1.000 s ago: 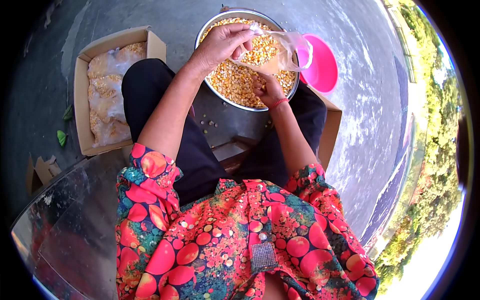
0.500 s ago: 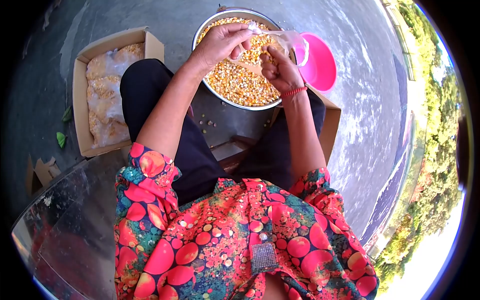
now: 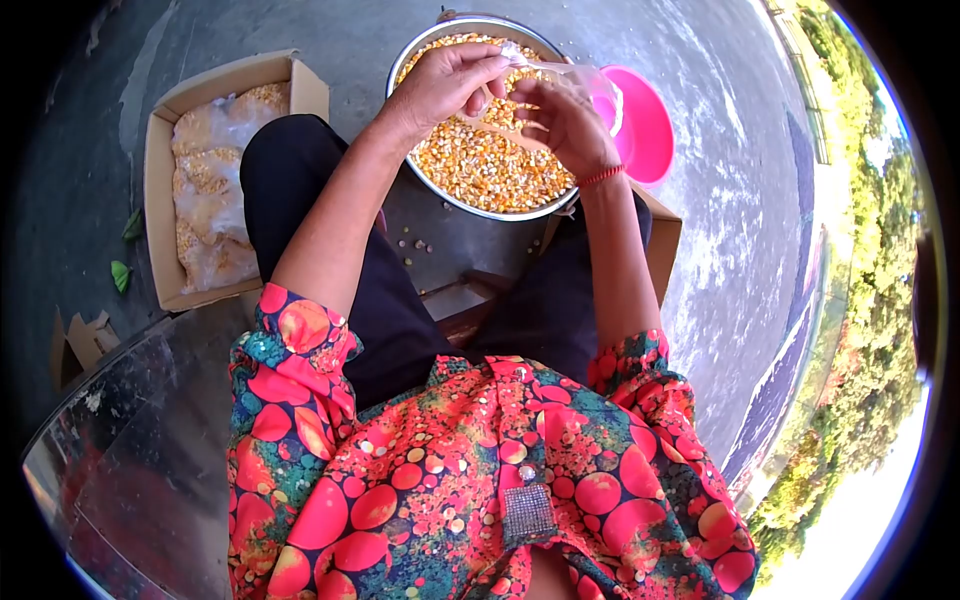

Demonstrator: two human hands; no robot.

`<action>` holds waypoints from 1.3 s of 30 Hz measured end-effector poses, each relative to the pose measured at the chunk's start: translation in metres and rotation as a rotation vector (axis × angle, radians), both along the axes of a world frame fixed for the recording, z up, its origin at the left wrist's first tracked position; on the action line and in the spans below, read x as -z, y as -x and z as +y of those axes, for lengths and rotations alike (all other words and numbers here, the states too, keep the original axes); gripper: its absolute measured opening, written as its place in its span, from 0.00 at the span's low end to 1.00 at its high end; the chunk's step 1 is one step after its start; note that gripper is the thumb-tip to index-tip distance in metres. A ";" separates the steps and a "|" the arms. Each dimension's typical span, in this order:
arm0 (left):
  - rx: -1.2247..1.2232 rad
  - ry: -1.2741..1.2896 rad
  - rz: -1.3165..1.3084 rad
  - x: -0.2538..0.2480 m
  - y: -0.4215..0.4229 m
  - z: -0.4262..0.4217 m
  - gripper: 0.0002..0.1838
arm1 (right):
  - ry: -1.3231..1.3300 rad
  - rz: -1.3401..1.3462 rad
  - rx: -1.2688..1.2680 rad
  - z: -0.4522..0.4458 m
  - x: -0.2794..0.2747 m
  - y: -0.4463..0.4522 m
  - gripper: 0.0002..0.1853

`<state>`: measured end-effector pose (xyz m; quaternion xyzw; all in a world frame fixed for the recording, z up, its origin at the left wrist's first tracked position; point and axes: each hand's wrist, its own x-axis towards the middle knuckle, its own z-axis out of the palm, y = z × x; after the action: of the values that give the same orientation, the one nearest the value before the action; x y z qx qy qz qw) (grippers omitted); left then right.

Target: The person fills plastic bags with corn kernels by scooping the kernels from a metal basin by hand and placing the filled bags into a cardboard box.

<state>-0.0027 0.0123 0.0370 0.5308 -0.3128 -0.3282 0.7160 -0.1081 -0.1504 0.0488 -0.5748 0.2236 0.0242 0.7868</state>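
Above a wide round metal pan (image 3: pixel 548 42) of yellow and white corn kernels (image 3: pixel 490 170), my left hand (image 3: pixel 445 88) pinches the gathered end of a clear plastic bag (image 3: pixel 575 72). The bag stretches right from those fingertips, its far end over the pink basin. My right hand (image 3: pixel 568 128), with a red bracelet at the wrist, is just below the bag. Its fingers are apart and no kernels show in it; whether it touches the bag I cannot tell. A flat tan strip (image 3: pixel 505 133) lies across the kernels, partly hidden by my hands.
A pink basin (image 3: pixel 650 125) stands right of the pan. By my left knee, an open cardboard box (image 3: pixel 160 215) holds several clear bags of corn. Another cardboard box (image 3: pixel 660 240) is partly hidden beside my right leg. A few kernels lie scattered on the grey floor (image 3: pixel 420 245).
My right hand has gone from curled fingers to open, spread ones, moving slightly right and down. My left hand keeps its pinch on the bag, nearly still.
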 end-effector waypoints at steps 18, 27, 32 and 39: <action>0.008 -0.152 0.077 0.026 0.007 -0.002 0.09 | 1.399 0.073 -0.087 0.050 0.112 0.062 0.19; 0.034 -0.342 0.184 0.075 0.008 0.009 0.10 | 1.313 0.167 -0.342 0.069 0.117 0.024 0.14; 0.032 -0.471 0.182 0.096 0.007 0.015 0.11 | 1.137 -0.021 -0.152 0.054 0.147 0.025 0.11; -0.086 -0.716 -0.827 0.123 0.031 0.018 0.11 | 0.193 0.063 0.278 0.028 0.153 0.026 0.12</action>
<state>-0.0337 0.0304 -0.0856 0.8383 -0.4149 -0.1486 0.3211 -0.1340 -0.1225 -0.1038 -0.6102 0.3267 -0.0884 0.7163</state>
